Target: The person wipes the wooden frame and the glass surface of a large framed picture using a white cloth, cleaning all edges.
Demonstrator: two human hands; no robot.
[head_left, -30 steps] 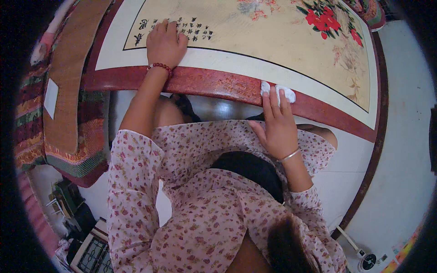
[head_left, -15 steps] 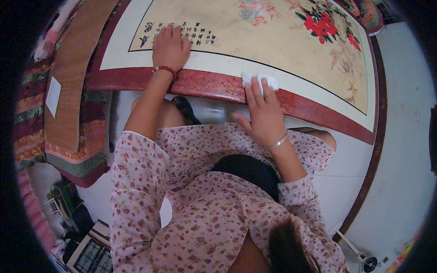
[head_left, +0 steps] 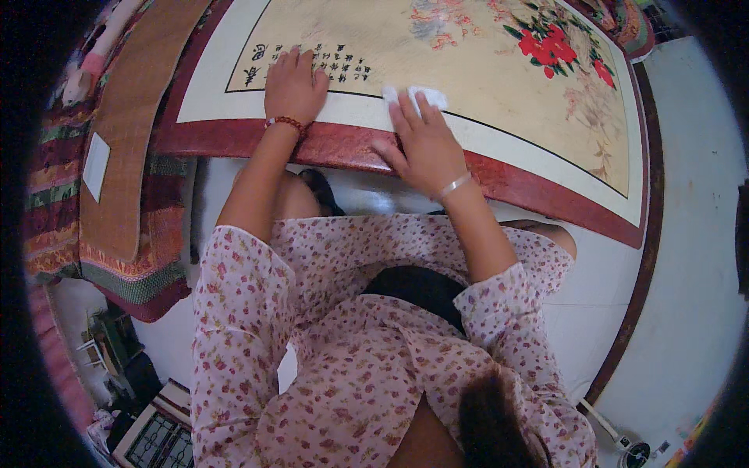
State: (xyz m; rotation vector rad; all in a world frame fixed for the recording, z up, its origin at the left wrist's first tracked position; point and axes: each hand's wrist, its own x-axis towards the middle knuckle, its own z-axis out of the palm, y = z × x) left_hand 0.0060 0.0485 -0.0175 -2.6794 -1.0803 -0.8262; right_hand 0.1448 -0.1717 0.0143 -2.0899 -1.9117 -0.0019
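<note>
My left hand (head_left: 296,92) lies flat on the table, its fingers over the column of black written characters (head_left: 343,69). A red bead bracelet circles that wrist. Under the stretched fingers of my right hand (head_left: 427,152) is a crumpled white tissue or cloth (head_left: 434,98), pressed against the surface and showing past the fingertips. It lies across the black border line. The table (head_left: 343,147) has a dark red rim, a white margin and a cream picture panel with red flowers (head_left: 548,48) toward the far right. A silver bangle sits on my right wrist.
To the left stands a seat with a striped cloth (head_left: 58,171) and a brown woven mat (head_left: 121,179), a white card (head_left: 95,167) on it. A white wall (head_left: 694,156) rises at the right. Near the lower right lies a long-handled object (head_left: 601,421).
My right hand has slid the white tissue left and away from me, from the table's red rim onto the picture's edge. My left hand has stayed almost in place.
</note>
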